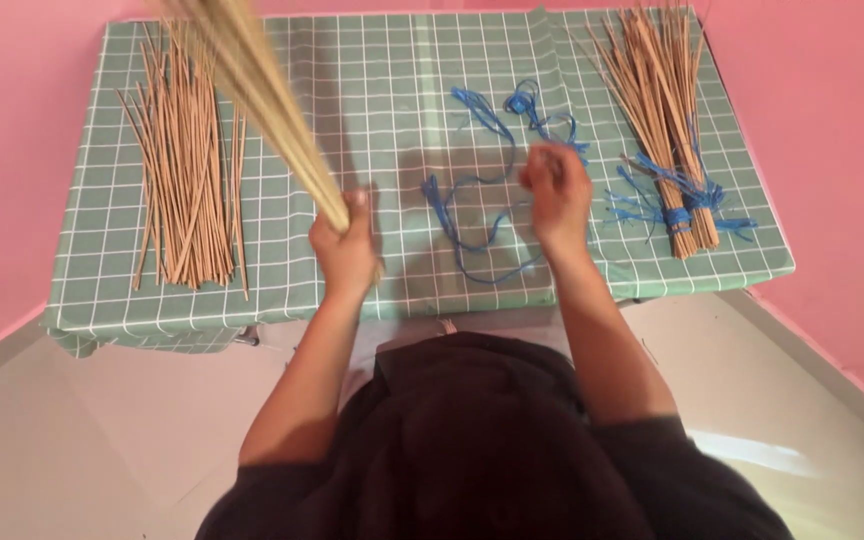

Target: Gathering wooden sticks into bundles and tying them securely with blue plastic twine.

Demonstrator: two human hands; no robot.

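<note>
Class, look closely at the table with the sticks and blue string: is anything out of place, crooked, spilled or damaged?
Nothing looks damaged or spilled. The loose blue strings lie tangled mid-table, and the green checked cloth shows fold creases. The left hand grips a stick bundle; the right hand is blurred.

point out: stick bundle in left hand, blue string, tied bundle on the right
stick bundle (270,105), head view, mid-length of the raised sticks
blue string (472,255), head view, loop lying on the cloth
tied bundle (660,100), head view, upper stalks
</note>
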